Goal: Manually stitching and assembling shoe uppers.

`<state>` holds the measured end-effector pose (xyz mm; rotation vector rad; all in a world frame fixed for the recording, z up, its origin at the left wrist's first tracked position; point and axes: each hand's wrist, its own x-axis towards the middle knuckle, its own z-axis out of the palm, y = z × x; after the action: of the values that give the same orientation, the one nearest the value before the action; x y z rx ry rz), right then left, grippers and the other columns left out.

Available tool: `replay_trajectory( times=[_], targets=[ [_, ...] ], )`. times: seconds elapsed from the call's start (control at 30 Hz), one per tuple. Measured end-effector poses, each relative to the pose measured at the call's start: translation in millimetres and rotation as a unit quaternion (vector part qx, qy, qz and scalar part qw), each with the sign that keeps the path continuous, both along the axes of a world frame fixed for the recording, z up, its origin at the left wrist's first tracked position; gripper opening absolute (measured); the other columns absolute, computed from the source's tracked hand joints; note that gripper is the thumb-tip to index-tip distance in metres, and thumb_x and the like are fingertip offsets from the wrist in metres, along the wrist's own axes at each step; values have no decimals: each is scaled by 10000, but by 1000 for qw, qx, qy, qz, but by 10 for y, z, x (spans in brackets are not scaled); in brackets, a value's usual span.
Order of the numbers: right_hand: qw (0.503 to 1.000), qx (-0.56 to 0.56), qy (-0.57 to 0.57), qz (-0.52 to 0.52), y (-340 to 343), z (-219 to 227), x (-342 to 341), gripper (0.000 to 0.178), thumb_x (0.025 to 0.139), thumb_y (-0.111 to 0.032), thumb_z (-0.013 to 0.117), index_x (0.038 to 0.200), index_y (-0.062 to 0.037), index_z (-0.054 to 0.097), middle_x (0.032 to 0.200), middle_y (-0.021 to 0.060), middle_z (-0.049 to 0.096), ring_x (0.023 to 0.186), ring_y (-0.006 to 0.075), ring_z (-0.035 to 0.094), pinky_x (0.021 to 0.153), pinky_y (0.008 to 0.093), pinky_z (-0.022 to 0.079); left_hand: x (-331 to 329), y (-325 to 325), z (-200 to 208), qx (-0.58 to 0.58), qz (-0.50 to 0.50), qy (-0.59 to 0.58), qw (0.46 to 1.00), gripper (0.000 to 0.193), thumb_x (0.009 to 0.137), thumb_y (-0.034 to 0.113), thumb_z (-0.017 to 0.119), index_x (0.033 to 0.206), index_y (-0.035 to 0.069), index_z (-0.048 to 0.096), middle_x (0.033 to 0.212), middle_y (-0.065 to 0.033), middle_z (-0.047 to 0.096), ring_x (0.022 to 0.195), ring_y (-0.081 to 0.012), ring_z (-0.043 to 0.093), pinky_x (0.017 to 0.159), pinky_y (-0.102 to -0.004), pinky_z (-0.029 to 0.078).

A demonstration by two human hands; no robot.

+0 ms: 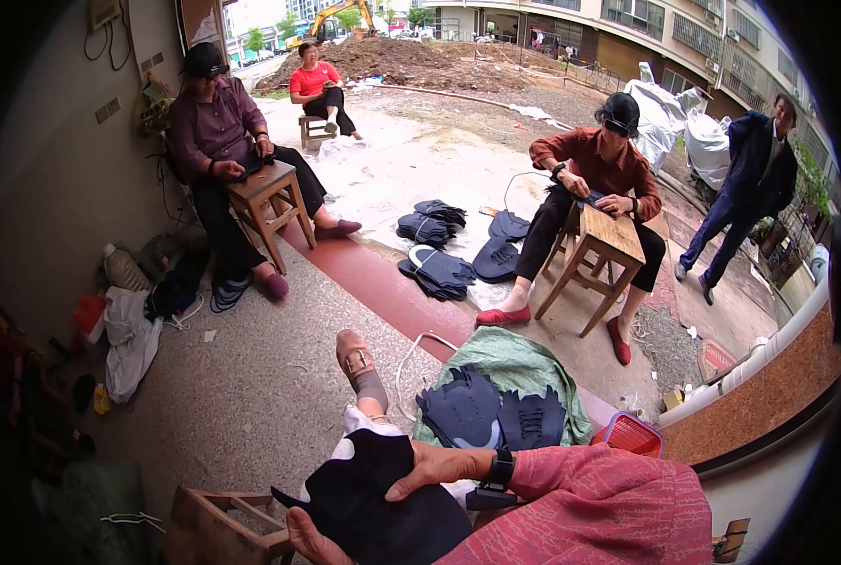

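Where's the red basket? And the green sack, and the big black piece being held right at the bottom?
Red basket (633,435): head view, on its mesh.
Green sack (512,347): head view, on its bare upper part.
Black piece (362,490): head view, middle of its face.

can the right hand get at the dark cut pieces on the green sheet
Likely yes, once the right hand releases the black piece: the dark cut pieces lie uncovered on the green sheet just beyond, and nothing visible blocks the way.
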<state>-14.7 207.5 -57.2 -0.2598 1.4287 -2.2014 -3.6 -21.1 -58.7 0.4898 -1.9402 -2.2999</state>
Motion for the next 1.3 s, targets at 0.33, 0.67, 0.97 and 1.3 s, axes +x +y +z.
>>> replay_trajectory(
  times=[0.33,0.67,0.97,1.3],
  targets=[
    [1000,1,-4,0,-14,34,8,619,793,-139,763,1317,-15,459,1173,47,578,1077,136,534,942,277,443,26,-3,140,-119,-31,-2,992,550,979,395,471,1174,-111,562,1182,-219,578,1067,-289,521,969,-375,380],
    [1000,9,2,0,-10,-4,6,608,799,-129,755,1318,-16,459,1167,45,583,1067,134,541,938,275,446,23,-36,63,-100,-36,-1,994,552,979,398,471,1168,-112,564,1176,-213,581,1057,-280,524,962,-368,383],
    [1000,5,1,-2,-18,7,5,593,795,-131,759,1300,-13,472,1143,40,590,1042,125,550,917,271,460,28,-27,80,-135,-27,6,991,552,981,397,469,1157,-117,569,1158,-208,592,1042,-273,530,955,-363,389],
    [1000,3,-2,5,-18,29,7,579,800,-123,754,1296,-14,476,1127,36,596,1026,121,557,900,266,468,32,-16,123,-133,-29,3,991,554,981,393,469,1162,-123,560,1172,-215,581,1057,-275,522,966,-365,381]
  ],
)
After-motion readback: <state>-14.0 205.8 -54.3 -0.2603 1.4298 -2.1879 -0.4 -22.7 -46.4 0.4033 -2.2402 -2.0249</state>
